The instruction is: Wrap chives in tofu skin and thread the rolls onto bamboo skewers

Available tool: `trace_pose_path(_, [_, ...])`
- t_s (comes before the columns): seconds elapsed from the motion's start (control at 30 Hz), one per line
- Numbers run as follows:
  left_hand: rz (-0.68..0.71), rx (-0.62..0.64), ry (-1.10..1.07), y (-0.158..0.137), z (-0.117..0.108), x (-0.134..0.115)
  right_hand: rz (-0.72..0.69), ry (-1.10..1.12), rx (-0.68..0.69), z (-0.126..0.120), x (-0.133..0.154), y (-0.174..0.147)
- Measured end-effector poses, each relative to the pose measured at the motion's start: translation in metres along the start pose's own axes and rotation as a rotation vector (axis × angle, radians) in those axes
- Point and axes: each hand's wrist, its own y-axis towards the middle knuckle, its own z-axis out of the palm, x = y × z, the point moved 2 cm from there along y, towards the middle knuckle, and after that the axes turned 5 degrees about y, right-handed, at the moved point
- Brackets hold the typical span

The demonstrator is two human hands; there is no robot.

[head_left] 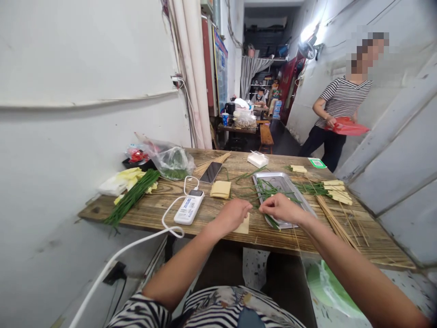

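My left hand is closed in a pinch over a flat tofu skin sheet at the table's front edge. Whatever lies between its fingertips is too small to make out. Just to its right, my right hand pinches as well, above the near left part of a metal tray. Its fingertips point at the left hand, with a small gap between them. Green chives lie loose in the tray and stick out under the right hand. A stack of tofu skin squares sits beyond my left hand.
Left of my hands lie a white power bank with a cable, a phone and a chive bundle. At right are skewered tofu rolls and bamboo skewers. A person holding a red bag stands beyond the table.
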Motion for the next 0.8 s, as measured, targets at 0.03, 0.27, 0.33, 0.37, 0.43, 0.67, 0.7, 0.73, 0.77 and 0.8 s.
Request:
trace_pose_path(0.03, [-0.017, -0.030, -0.026, 0.001, 0.003, 0.001, 0.012, 0.032, -0.023, 0.002, -0.002, 0.001])
trace_pose_path(0.27, [-0.077, -0.145, -0.276, 0.006, 0.022, 0.008, 0.009, 0.229, -0.212, 0.020, -0.012, 0.005])
trace_pose_path(0.33, [-0.084, -0.172, -0.326, 0.006, 0.024, 0.007, 0.008, 0.327, -0.257, 0.028, -0.011, 0.006])
trace_pose_path(0.37, [-0.088, -0.189, -0.328, 0.006, 0.024, 0.007, 0.017, 0.378, -0.283, 0.032, -0.011, 0.007])
trace_pose_path(0.43, [-0.102, -0.230, -0.287, 0.004, 0.024, 0.005, 0.048, 0.481, -0.351, 0.041, -0.012, 0.009])
trace_pose_path(0.67, [-0.119, -0.313, -0.109, -0.004, 0.028, 0.003, 0.083, 0.760, -0.513, 0.068, -0.021, 0.017])
trace_pose_path(0.7, [-0.116, -0.319, -0.120, -0.005, 0.030, 0.004, 0.075, 0.792, -0.530, 0.071, -0.022, 0.018])
trace_pose_path(0.73, [-0.113, -0.327, -0.143, -0.005, 0.033, 0.004, 0.064, 0.812, -0.542, 0.073, -0.024, 0.019])
trace_pose_path(0.77, [-0.108, -0.334, -0.173, -0.006, 0.036, 0.006, 0.048, 0.814, -0.552, 0.075, -0.026, 0.019])
trace_pose_path(0.8, [-0.105, -0.338, -0.203, -0.007, 0.038, 0.007, 0.028, 0.791, -0.563, 0.076, -0.027, 0.020])
